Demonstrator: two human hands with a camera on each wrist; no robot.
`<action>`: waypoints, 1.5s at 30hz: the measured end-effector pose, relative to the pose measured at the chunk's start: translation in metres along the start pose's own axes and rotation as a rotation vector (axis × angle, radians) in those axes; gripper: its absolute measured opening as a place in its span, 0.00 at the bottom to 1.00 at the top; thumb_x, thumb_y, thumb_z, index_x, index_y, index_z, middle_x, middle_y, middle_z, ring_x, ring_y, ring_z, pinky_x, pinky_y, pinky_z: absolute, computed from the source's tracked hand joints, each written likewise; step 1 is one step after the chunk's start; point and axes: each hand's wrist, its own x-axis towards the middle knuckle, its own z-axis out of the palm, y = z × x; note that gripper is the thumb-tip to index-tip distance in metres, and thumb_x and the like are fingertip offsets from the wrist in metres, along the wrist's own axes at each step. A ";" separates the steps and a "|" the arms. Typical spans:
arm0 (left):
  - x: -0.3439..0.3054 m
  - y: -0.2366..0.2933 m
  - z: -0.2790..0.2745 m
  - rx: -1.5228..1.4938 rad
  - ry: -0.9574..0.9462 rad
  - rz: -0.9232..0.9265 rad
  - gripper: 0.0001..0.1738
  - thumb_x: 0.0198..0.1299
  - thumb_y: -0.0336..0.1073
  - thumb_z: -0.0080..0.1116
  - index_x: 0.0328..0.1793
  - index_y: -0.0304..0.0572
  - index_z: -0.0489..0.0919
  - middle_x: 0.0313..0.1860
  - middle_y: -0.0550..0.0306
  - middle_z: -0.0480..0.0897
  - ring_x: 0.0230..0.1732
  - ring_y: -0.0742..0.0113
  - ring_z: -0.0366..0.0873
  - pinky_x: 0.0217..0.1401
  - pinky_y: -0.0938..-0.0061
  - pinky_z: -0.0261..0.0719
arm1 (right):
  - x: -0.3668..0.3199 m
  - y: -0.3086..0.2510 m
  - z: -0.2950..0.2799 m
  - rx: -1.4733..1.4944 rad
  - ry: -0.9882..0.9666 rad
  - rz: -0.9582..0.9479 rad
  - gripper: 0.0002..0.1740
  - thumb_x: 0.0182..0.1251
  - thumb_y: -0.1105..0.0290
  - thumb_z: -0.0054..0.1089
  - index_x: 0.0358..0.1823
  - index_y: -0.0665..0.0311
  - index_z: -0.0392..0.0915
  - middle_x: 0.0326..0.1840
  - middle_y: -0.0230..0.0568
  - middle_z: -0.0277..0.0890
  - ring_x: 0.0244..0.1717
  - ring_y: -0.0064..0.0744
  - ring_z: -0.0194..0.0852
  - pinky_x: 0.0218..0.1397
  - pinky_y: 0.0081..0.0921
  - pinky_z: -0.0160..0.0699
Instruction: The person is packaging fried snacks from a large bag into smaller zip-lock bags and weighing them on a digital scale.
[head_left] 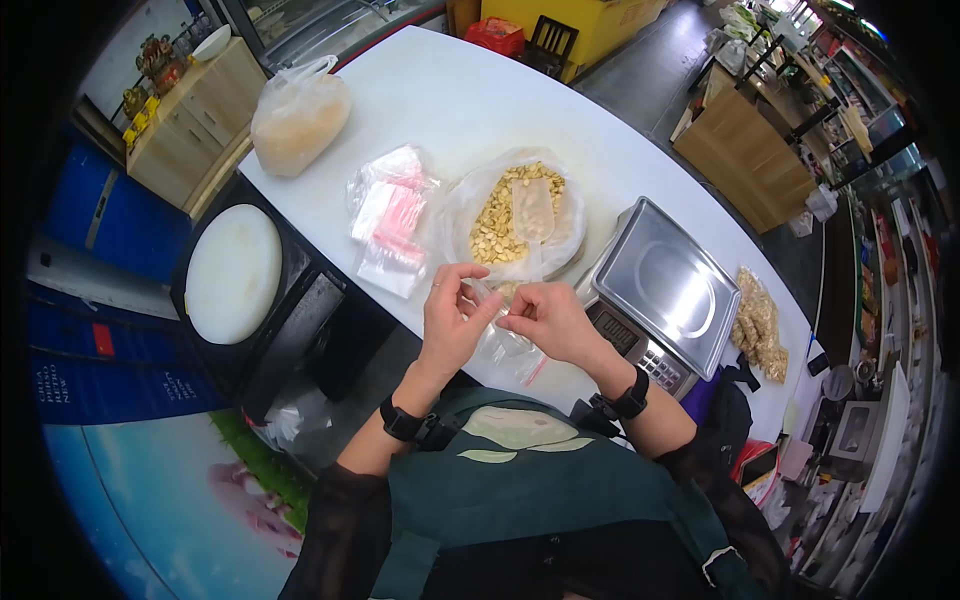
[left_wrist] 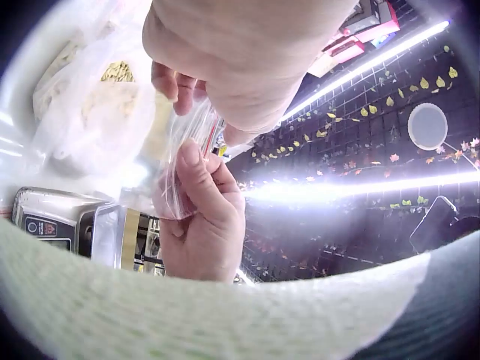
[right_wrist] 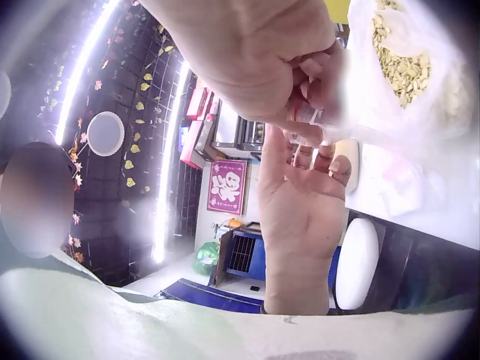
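A small clear zip bag [left_wrist: 178, 154] with a red line hangs between both hands in front of the body; its lower part [head_left: 512, 352] shows below them. My right hand [head_left: 556, 318] pinches the bag near its top, thumb [left_wrist: 196, 169] laid on the plastic. My left hand [head_left: 452, 318] is at the bag's upper edge, thumb and forefinger apart, its palm [right_wrist: 301, 214] facing the right wrist camera. Just beyond both hands stands a large plastic bag [head_left: 572, 222] of pale yellow dried slices [head_left: 492, 228], a clear scoop [head_left: 532, 210] lying on them.
Left of the slices lies a stack of clear zip bags [head_left: 392, 215]. A metal-topped scale [head_left: 672, 282] stands to the right, a filled clear bag [head_left: 760, 322] beyond it. A tied plastic bag [head_left: 300, 118] sits at the table's far left, near a round white board [head_left: 235, 272].
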 end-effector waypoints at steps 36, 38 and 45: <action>0.056 -0.069 -0.007 0.561 -0.303 -0.074 0.36 0.42 0.18 0.44 0.62 0.52 0.74 0.73 0.36 0.54 0.46 0.40 0.78 0.46 0.61 0.78 | 0.096 0.135 0.005 -0.447 0.370 0.371 0.20 0.55 0.56 0.64 0.30 0.69 0.76 0.29 0.55 0.78 0.33 0.55 0.77 0.38 0.43 0.74; 0.069 -0.088 -0.008 0.701 -0.397 -0.100 0.40 0.45 0.19 0.48 0.70 0.52 0.67 0.75 0.30 0.46 0.44 0.35 0.79 0.49 0.56 0.78 | 0.088 0.127 -0.020 -0.315 0.390 0.393 0.19 0.55 0.56 0.64 0.32 0.67 0.75 0.32 0.57 0.78 0.35 0.58 0.77 0.40 0.46 0.75; 0.086 -0.150 0.004 0.673 -0.268 -0.050 0.40 0.47 0.18 0.46 0.73 0.44 0.63 0.78 0.36 0.42 0.40 0.50 0.82 0.41 0.63 0.80 | 0.080 0.071 -0.085 -0.997 0.202 0.185 0.07 0.59 0.69 0.58 0.31 0.66 0.75 0.27 0.50 0.77 0.31 0.50 0.80 0.33 0.40 0.78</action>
